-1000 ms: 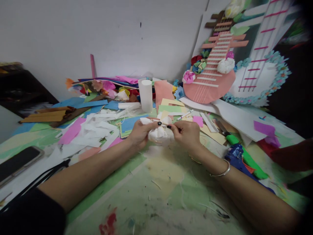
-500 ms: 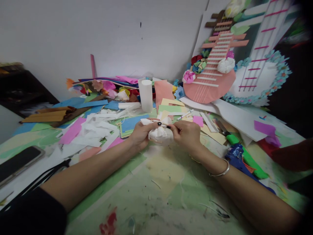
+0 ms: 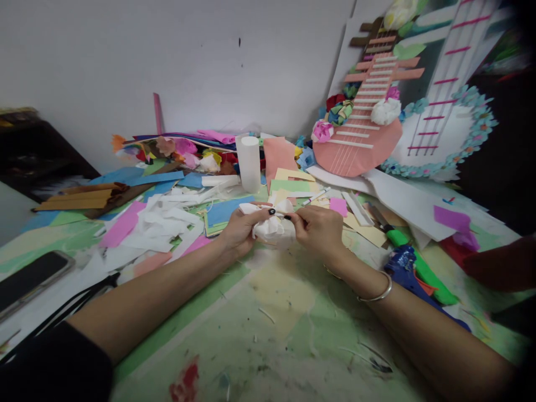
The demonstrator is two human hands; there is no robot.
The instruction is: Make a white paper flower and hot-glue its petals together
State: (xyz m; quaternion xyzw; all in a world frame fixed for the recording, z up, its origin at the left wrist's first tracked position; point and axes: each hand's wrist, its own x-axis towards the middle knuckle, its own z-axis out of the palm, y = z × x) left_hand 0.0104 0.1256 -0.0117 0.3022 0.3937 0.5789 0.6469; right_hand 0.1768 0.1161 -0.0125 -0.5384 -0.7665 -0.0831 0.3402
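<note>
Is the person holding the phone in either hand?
No, the phone lies at the left of the view, while the left hand and right hand are at crumpled white paper.

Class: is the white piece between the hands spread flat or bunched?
Bunched: the white piece puffs into rounded folds between left hand and right hand.

Craft workspace, paper scraps (image 3: 161,223), paper lute (image 3: 355,148), glue gun (image 3: 404,268)
</note>
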